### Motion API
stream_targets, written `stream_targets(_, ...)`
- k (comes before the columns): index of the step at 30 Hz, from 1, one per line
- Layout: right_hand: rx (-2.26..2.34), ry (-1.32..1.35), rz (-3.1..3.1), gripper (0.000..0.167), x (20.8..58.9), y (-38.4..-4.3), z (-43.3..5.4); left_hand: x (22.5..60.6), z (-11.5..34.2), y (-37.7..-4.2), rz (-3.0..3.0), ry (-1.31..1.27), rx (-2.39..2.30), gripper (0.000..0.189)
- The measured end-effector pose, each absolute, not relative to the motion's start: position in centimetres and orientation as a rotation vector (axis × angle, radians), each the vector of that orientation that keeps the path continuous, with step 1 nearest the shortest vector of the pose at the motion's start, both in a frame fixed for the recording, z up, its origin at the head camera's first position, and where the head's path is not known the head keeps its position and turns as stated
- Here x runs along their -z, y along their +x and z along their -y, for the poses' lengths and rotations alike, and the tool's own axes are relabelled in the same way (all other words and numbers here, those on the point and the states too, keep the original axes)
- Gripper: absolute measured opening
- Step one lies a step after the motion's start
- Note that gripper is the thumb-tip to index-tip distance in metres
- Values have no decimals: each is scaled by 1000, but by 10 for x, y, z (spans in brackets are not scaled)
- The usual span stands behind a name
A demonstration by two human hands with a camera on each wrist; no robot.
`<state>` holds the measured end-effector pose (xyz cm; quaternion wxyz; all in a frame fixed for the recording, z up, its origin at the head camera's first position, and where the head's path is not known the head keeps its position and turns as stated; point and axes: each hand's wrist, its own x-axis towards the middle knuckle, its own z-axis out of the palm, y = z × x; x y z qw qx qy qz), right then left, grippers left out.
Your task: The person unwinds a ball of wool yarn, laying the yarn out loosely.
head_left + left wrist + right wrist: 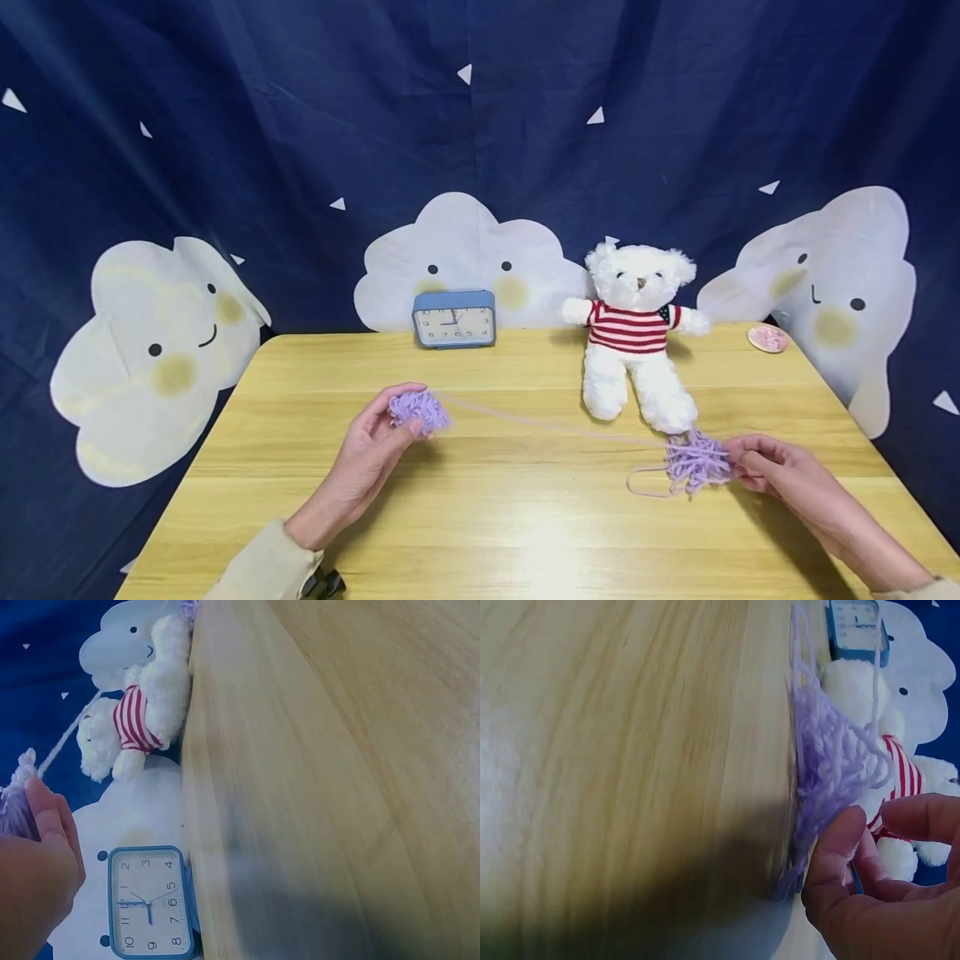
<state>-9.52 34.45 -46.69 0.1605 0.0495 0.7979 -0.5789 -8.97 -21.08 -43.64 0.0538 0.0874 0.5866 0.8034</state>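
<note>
Left of the table's middle, my left hand (377,442) grips a small bundle of purple yarn (417,412) between thumb and fingers. On the right, my right hand (787,479) pinches the edge of a looser tangle of purple yarn (697,462). One strand (540,422) runs between the two bundles, and a loose loop sticks out on the tangle's left. In the right wrist view the yarn tangle (829,761) hangs from the thumb and fingers. The left wrist view shows only part of the left hand (45,877) and its yarn (16,810).
A white teddy bear (637,333) in a red-striped shirt sits at the back, its foot beside the right yarn. A blue alarm clock (454,319) stands left of it. A round pink disc (768,338) lies at the back right corner of the wooden table (480,517).
</note>
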Motion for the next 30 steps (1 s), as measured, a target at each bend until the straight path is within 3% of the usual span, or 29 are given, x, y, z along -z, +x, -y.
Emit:
stream_targets(10, 1575, 149, -2383, 42, 462, -88, -333, 431, 211, -90, -1593, 408, -2357, 64)
stream_targets(15, 1594, 252, -2551, 20, 455, -82, -326, 429, 209, -89, -1631, 369, -2329, 57)
stream_targets(20, 1783, 328, -2643, 23, 449, -78, -309, 430, 207, -88, -1707, 341, -2315, 55)
stream_targets(26, 2177, 130, -2436, 16, 443, -80, -281, 429, 206, -87, -1779, 375, -2304, 49)
stream_targets(30, 2192, -67, -2305, 18, 437, -82, -257, 429, 204, -87, -1814, 386, -2299, 46)
